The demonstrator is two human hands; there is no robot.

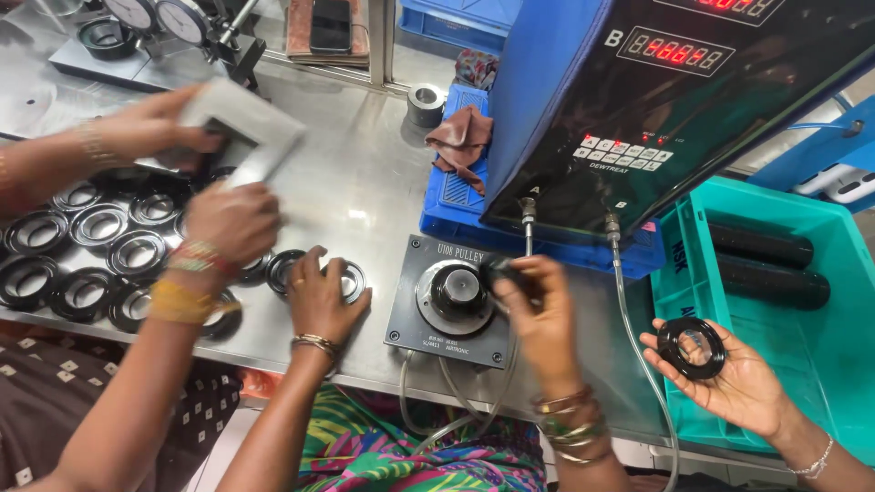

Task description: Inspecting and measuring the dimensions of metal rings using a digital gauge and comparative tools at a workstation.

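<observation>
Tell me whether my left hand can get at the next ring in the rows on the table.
Probably yes: your left hand already rests on a black ring at the rows' edge, but a co-worker's hand crowds the rings beyond.

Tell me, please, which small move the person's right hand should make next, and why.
Probably lower the right hand and seat its dark ring over the round black plug of the grey gauge plate: the ring hovers beside the plug, which looks bare. The left hand rests on another black ring.

1. Blurred by motion: grey flat plate (239,128) at ten o'clock.
2. Hidden under right hand (538,305): dark part at gauge fixture (451,301).
3. Cut off at three o'clock: teal crate (820,273).
</observation>
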